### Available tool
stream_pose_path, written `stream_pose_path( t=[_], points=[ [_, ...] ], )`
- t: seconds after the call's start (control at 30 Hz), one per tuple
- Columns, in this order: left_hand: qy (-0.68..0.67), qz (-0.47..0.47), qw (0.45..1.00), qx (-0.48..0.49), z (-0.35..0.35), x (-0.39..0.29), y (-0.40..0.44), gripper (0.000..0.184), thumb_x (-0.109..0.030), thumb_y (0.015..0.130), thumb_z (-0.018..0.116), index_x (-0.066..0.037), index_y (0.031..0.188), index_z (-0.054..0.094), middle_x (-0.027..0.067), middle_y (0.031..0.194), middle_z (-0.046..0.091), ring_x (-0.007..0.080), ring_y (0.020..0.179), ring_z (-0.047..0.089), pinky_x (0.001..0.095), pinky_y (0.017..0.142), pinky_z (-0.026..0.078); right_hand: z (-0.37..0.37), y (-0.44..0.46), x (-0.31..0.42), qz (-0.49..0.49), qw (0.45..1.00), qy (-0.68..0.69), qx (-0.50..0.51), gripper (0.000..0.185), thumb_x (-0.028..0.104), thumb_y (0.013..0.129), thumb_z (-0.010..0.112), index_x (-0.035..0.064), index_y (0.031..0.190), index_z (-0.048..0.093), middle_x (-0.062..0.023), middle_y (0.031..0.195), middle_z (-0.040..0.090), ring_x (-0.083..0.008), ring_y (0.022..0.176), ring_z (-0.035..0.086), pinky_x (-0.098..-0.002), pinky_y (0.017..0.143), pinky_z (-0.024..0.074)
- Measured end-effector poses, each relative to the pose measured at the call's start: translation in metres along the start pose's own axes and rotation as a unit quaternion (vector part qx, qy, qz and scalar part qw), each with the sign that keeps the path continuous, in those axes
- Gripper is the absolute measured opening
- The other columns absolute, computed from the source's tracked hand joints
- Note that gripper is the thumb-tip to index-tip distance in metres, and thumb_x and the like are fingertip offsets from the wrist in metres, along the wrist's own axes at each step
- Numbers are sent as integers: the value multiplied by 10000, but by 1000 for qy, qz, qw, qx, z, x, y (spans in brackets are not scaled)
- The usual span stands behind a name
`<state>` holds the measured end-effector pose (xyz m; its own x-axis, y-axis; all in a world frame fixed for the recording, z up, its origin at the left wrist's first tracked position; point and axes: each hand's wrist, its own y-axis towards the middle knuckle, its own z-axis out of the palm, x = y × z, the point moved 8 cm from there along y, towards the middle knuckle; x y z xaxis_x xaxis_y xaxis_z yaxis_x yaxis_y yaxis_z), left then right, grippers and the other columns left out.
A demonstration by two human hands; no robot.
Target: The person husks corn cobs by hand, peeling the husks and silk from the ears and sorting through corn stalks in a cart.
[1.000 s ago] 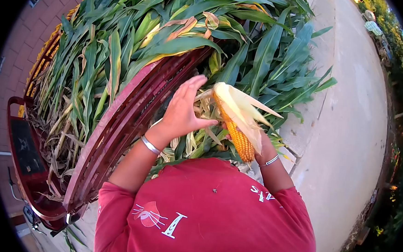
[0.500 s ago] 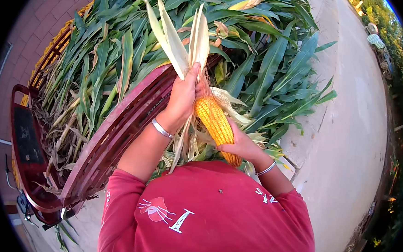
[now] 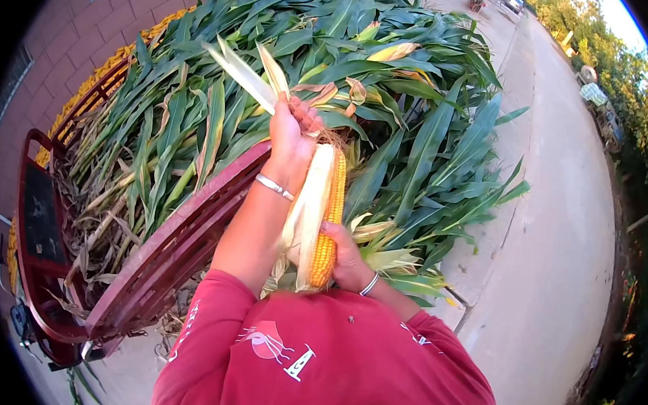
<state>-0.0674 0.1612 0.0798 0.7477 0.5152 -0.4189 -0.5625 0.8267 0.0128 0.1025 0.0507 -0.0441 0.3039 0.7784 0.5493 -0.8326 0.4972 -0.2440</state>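
An ear of corn (image 3: 333, 210) stands almost upright in front of my chest, its yellow kernels bare on the right side. A pale husk leaf (image 3: 312, 209) hangs along its left side. My left hand (image 3: 293, 130) is closed at the top of the ear, around peeled husk strips (image 3: 246, 75) that stick out above the fingers. Brown silk shows beside that hand. Lower on the ear, my right hand (image 3: 345, 256) grips it from the right, with the thumb across the kernels; its other fingers are partly hidden behind the corn.
A red metal cart (image 3: 182, 223) piled with green corn stalks (image 3: 311, 46) stands ahead and to the left. More stripped husks (image 3: 391, 258) lie behind my right hand. Yellow corn ears (image 3: 98, 73) line the brick wall (image 3: 67, 27). A concrete road (image 3: 553, 216) runs along the right.
The ear has turned more upright and shifted left. A husk leaf now lies down along it, and fewer strips stand above my left hand. My right hand has moved left and slightly down.
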Motion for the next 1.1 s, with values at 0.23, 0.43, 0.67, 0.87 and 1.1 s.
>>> stream_pose_path(
  t=[0.23,0.43,0.67,0.87,1.1],
  points=[
    [265,13,961,74,-20,-59,-35,211,-264,915,616,-74,895,526,-51,635,387,75,549,371,236,529,347,-27,-29,50,-27,994,83,70,664,398,736,692,7,1239,503,-134,1050,630,-244,943,636,-381,839,544],
    [420,-54,883,203,-21,-21,-66,558,-59,702,764,-47,1210,534,-25,998,493,97,949,471,250,869,404,-8,-32,58,-70,993,90,0,502,400,905,516,9,1219,488,-110,940,575,-216,750,555,-329,646,478],
    [429,-139,826,338,21,-5,-90,827,-81,676,794,-8,1388,381,58,1324,492,154,1227,465,321,1049,356,23,-32,36,38,963,183,194,493,357,926,488,-18,1246,471,-150,1040,565,-240,831,565,-346,687,491],
    [426,-123,832,333,27,-28,-104,887,-139,627,818,0,1383,374,32,1171,522,111,1063,502,280,903,420,9,-34,32,32,992,92,83,529,342,904,522,-33,1274,469,-183,1148,575,-271,965,595,-381,795,518],
    [705,163,544,425,65,-42,-131,809,-107,600,805,-59,1325,450,174,1324,433,350,1239,417,402,1052,350,4,-25,38,8,993,112,35,542,365,915,559,0,1308,477,-153,1245,576,-253,1079,604,-369,957,487]
  ],
)
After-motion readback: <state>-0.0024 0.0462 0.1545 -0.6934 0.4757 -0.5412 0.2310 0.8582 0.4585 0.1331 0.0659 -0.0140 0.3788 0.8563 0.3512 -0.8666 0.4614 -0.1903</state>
